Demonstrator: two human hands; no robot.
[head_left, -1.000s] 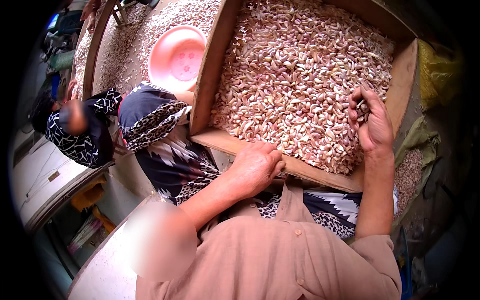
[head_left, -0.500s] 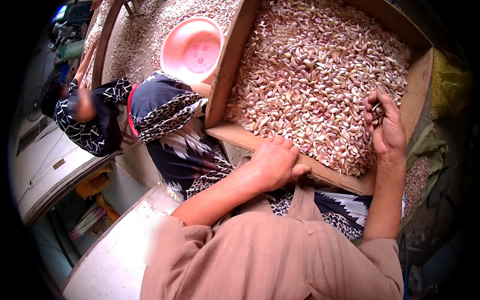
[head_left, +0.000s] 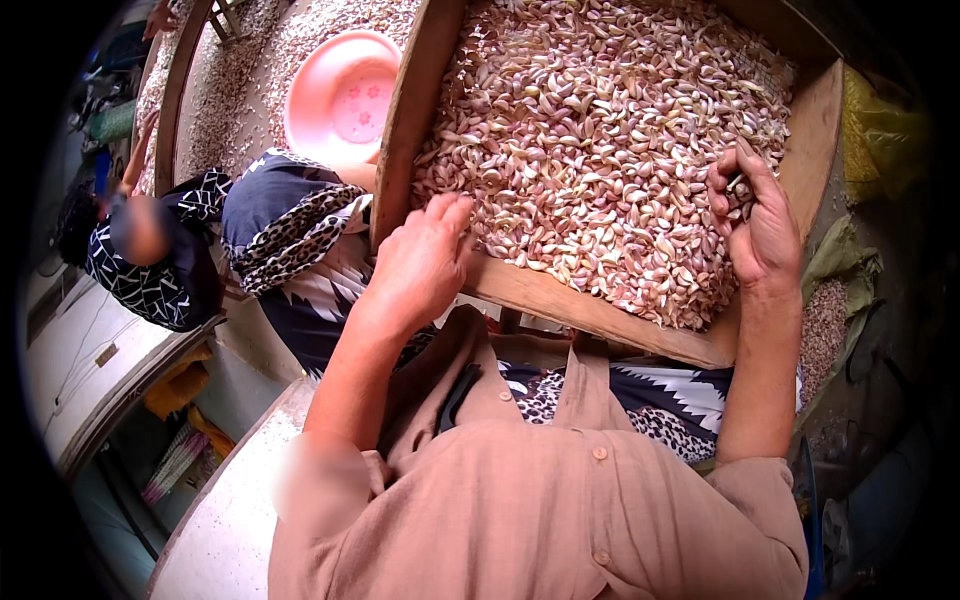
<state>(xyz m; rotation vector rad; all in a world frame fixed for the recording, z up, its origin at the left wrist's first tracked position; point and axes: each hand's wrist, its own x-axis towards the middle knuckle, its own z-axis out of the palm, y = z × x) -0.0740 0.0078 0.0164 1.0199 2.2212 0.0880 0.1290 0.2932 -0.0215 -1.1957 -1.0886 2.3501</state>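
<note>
Where the loose white-and-mauve garlic cloves [head_left: 600,150] lie: inside the shallow, straight-sided tray of brown wooden boards [head_left: 590,315], spread thickly over its floor and reaching its near wall.
Left hand [head_left: 425,260]: back upward, over the near left corner of the tray; fingers loosely extended side by side, thumb apart from them, no pinch visible; underside hidden, contact with wood or cloves cannot be told.
Right hand [head_left: 755,220]: at the right side of the tray, above the cloves; fingers curled in toward the palm, closed around small pieces [head_left: 740,195], too shadowed to identify.
Wearer's clothing: buttoned, dusty pink-brown shirt [head_left: 520,500]; black-and-white patterned cloth [head_left: 655,400] below the near wall.
Basin: round, pink plastic, flowers printed inside [head_left: 325,75]; just beyond the left wall of the tray.
Further cloves: pale, scattered layer [head_left: 300,20] behind the basin.
Sacks: olive-green, open-mouthed [head_left: 845,262], small pale-pink pieces within, right of the tray; yellow, crumpled [head_left: 875,150], above it.
Co-worker: person in a black top with white lines [head_left: 140,285], far left, arm raised.
Bench: white-topped surface [head_left: 225,505], lower left.
</note>
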